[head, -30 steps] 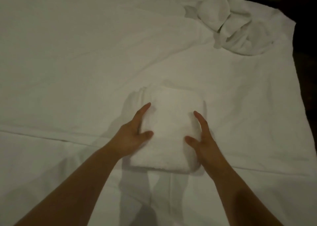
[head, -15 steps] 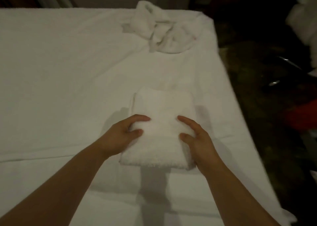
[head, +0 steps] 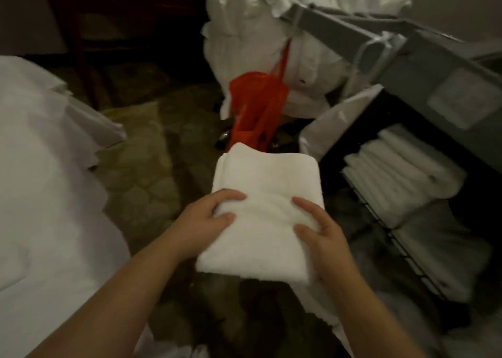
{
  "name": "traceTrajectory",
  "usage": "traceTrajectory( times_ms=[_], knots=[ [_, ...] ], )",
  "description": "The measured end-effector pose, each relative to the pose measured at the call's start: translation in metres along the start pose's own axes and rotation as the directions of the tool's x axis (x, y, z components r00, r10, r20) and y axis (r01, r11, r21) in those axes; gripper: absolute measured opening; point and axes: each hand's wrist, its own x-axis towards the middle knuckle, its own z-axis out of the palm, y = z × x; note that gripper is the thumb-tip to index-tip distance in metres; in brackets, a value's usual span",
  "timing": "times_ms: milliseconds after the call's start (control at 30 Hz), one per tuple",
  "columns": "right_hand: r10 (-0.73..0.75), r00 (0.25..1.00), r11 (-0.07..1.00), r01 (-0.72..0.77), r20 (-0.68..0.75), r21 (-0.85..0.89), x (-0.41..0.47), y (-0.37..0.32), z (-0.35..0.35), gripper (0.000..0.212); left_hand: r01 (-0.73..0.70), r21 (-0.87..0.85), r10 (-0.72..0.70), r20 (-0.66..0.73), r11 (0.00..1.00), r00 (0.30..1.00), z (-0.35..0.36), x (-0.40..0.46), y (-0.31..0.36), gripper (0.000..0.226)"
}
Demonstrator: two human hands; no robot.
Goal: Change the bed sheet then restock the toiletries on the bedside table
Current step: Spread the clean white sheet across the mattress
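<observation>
We carry the folded towel [head: 264, 208] clear of the bed [head: 49, 194], left hand [head: 202, 223] and right hand [head: 323, 238] clamping its near corners, thumbs on top, and should keep it level toward the cart shelf [head: 402, 178] so the folds hold.

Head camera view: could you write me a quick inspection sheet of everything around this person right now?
Surface: bed under a white sheet, at left; patterned carpet below.
Job's things: folded towel, held in the air.
Clutter: orange bag; heap of white linen behind it.
Grippers: left hand and right hand grip the towel's sides, thumbs on top.
Cables: nothing seen.
Surroundings: grey cart at right, folded towels on its wire shelf; dark furniture behind.
</observation>
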Motion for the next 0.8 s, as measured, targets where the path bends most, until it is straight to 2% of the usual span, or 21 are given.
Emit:
traceTrajectory(
  times_ms=[133, 267, 400, 467, 533, 600, 667, 700, 733, 800],
  knots=[
    [-0.008, 0.975, 0.997, 0.025, -0.222, 0.076, 0.007, 0.022, -0.095, 0.044, -0.063, 0.022, 0.056, 0.239, 0.998, 0.969, 0.084, 0.075, 0.048, 0.037],
    [0.046, 0.887, 0.996, -0.007, -0.46, 0.086, -0.004, 0.051, -0.171, 0.037, -0.196, 0.064, 0.149, 0.436, 0.979, 0.887, 0.175, 0.121, 0.086, 0.037],
    [0.156, 0.675, 0.985, -0.049, -0.721, 0.167, -0.034, 0.069, -0.238, 0.043, -0.43, 0.057, 0.322, 0.577, 0.901, 0.751, 0.267, 0.139, 0.122, 0.037],
    [0.205, 0.574, 0.977, -0.078, -0.793, 0.197, -0.052, 0.081, -0.27, 0.046, -0.494, 0.076, 0.337, 0.641, 0.866, 0.69, 0.315, 0.139, 0.141, 0.038],
    [0.213, 0.503, 0.976, -0.063, -0.837, 0.21, -0.063, 0.091, -0.297, 0.048, -0.563, 0.131, 0.33, 0.695, 0.816, 0.639, 0.356, 0.141, 0.161, 0.037],
    [0.197, 0.504, 0.978, -0.035, -0.841, 0.208, -0.064, 0.098, -0.321, 0.05, -0.632, 0.124, 0.366, 0.723, 0.765, 0.586, 0.387, 0.155, 0.174, 0.04],
    [0.178, 0.581, 0.977, -0.011, -0.794, 0.212, -0.048, 0.102, -0.343, 0.046, -0.663, 0.074, 0.43, 0.706, 0.745, 0.562, 0.409, 0.179, 0.18, 0.042],
    [0.169, 0.604, 0.98, -0.019, -0.778, 0.198, -0.033, 0.105, -0.354, 0.044, -0.646, 0.097, 0.42, 0.685, 0.757, 0.596, 0.417, 0.189, 0.181, 0.042],
    [0.146, 0.626, 0.985, -0.021, -0.766, 0.171, -0.016, 0.109, -0.362, 0.044, -0.628, 0.189, 0.374, 0.662, 0.755, 0.649, 0.424, 0.201, 0.179, 0.04],
    [0.126, 0.697, 0.992, -0.11, -0.706, 0.069, 0.019, 0.126, -0.37, 0.045, -0.563, 0.503, 0.208, 0.596, 0.656, 0.775, 0.436, 0.215, 0.171, 0.038]
  ],
)
